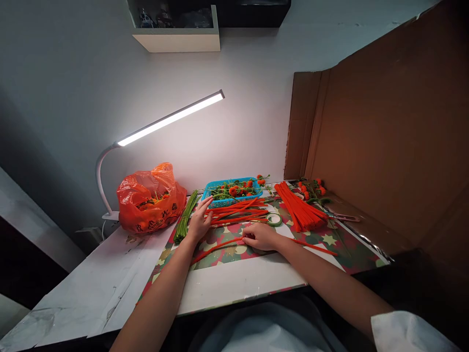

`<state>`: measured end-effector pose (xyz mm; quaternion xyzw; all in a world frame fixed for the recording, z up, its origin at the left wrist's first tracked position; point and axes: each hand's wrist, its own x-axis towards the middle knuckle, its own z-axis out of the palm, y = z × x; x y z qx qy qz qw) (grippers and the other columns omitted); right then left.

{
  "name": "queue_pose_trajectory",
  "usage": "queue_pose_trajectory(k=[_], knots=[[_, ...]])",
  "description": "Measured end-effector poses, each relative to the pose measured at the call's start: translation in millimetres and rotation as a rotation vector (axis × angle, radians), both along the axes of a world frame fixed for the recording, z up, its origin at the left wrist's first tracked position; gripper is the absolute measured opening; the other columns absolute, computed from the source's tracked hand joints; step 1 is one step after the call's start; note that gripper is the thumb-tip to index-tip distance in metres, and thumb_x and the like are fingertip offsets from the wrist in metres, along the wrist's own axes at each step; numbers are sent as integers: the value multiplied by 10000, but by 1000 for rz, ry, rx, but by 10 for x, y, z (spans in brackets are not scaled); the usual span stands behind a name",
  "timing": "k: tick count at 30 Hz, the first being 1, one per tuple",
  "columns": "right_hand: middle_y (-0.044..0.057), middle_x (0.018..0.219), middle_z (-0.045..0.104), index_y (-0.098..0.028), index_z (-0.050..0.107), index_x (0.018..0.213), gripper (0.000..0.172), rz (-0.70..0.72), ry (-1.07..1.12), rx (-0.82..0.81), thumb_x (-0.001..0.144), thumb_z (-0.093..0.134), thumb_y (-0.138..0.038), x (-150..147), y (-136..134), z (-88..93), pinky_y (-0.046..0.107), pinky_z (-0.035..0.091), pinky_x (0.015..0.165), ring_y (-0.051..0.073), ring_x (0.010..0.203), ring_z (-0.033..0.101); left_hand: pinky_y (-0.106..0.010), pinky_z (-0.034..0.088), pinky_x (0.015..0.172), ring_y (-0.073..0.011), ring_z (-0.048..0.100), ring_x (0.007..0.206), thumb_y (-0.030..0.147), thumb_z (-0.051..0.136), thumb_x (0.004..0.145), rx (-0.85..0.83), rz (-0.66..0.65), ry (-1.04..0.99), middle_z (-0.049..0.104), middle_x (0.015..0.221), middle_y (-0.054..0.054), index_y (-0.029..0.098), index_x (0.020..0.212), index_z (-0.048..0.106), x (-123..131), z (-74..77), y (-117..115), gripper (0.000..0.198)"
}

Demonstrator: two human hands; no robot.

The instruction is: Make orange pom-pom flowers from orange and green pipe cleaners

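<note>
My right hand (261,236) is closed in a pinch around an orange pipe cleaner (220,245), which stretches leftward toward my left forearm. Another orange length (315,247) shows beyond my right wrist; whether it is the same piece I cannot tell. My left hand (200,221) has its fingers stretched out at the left ends of loose orange pipe cleaners (238,212), just in front of a blue basket (214,203). Inside the basket lie small orange pom-pom flowers (234,190) with green stems. A roll of green tape (280,221) lies beyond my right hand.
Green pipe cleaners (186,219) lie bundled beside an orange plastic bag (146,215). To the right are a thick orange bundle (302,212), more flowers (311,188) and scissors (346,217). A clip-on lamp (172,117) hangs above; cardboard (384,137) walls the right side.
</note>
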<state>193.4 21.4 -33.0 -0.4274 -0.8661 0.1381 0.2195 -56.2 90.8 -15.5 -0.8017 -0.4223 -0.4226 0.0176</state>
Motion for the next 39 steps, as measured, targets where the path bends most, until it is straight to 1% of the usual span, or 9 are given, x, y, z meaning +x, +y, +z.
queue_pose_trajectory(k=[5,11,15,22,27,30,33,35,39], knots=[[3,708,633,-193,665,758,120,0,4,-6,832,589,-250,-3,-23,35,218,241,531,120,645,507,-440,394,1056,-245,479,1256,285,402,901,-42,-43,52,581,1286,-88,215,1301,513,10,21,-38,422],[7,690,622,-178,643,721,144,29,21,7,837,584,-240,1,-23,47,216,260,544,119,641,501,-381,521,815,-188,642,866,355,561,873,-193,-38,220,686,946,-70,161,949,662,-24,-81,6,232],[-2,656,604,-175,626,681,153,40,54,22,820,594,-231,-7,-21,26,213,252,531,110,607,475,-392,498,825,-190,622,880,356,565,874,-189,8,229,666,933,-64,150,931,647,5,-89,-3,229],[-4,633,579,-173,609,701,135,-118,243,136,816,544,-197,86,6,172,220,288,551,115,591,477,-338,481,837,-227,627,917,375,542,818,-115,17,113,698,960,-61,211,892,690,-26,202,-162,233],[25,666,541,-159,579,791,270,-303,425,279,914,366,-272,340,26,399,239,322,568,145,618,478,-314,508,736,-219,663,803,459,349,902,-117,99,-42,724,911,-95,145,940,671,-282,361,-146,451],[11,620,501,-169,563,746,278,-326,440,315,904,382,-307,439,18,464,236,318,549,142,586,447,-284,520,657,-193,672,716,436,240,931,-194,31,-12,731,859,-88,136,946,673,-276,281,-112,527],[4,612,502,-177,566,727,263,-334,394,326,889,410,-313,476,30,460,233,313,556,136,584,447,-279,518,628,-189,657,674,434,439,869,-262,-70,101,732,830,-66,170,919,697,-103,123,-129,373],[5,626,529,-180,573,715,239,-347,334,317,868,428,-292,493,55,431,234,294,553,132,590,452,-294,516,725,-212,659,808,389,558,812,-279,-144,192,728,913,-61,204,908,714,48,21,-156,261],[-9,579,544,-178,561,587,170,-360,174,244,743,517,-231,539,115,359,243,217,509,114,539,410,-352,475,879,-239,618,1000,305,532,862,-287,-196,320,689,1079,-80,216,1014,700,270,-116,-159,243]])
